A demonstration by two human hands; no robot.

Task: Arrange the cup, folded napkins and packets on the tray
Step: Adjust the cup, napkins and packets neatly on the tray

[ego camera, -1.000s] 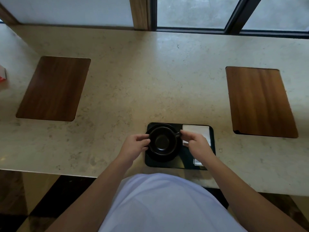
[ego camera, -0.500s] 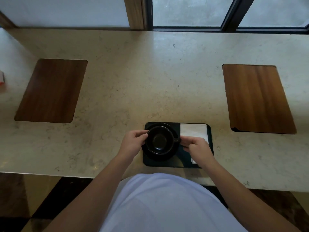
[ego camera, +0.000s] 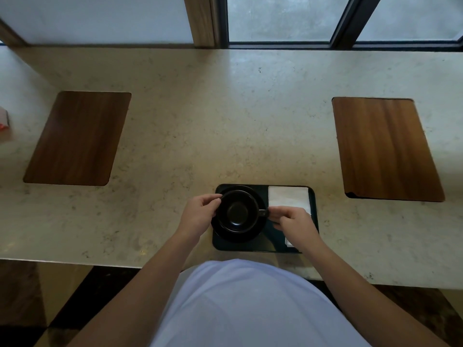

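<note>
A: From the head camera, where does the cup [ego camera: 237,212] sit?

B: On a black saucer [ego camera: 225,236] in the left part of the dark tray [ego camera: 250,246], which lies on the stone counter [ego camera: 225,108] at its near edge, just in front of the person's white shirt [ego camera: 250,304].

A: And the hands?

B: The left hand [ego camera: 198,216] is at the tray's left side, its fingers curled round the cup's rim. The right hand [ego camera: 293,221] is over the tray's middle, fingertips pinching at the cup's small handle [ego camera: 263,213], which points right.

A: The napkins?

B: A folded white napkin [ego camera: 288,197] lies in the tray's far right corner, its near edge touching or slipping under the right hand. A small white piece [ego camera: 289,242] peeks out near the tray's near right corner, by the wrist; I cannot tell whether it is a packet or a napkin.

A: What else lies around the tray?

B: A wooden placemat [ego camera: 77,139] well to its left and farther back, another wooden placemat [ego camera: 383,149] to its right. A window frame [ego camera: 345,21] runs along the counter's far edge.
</note>
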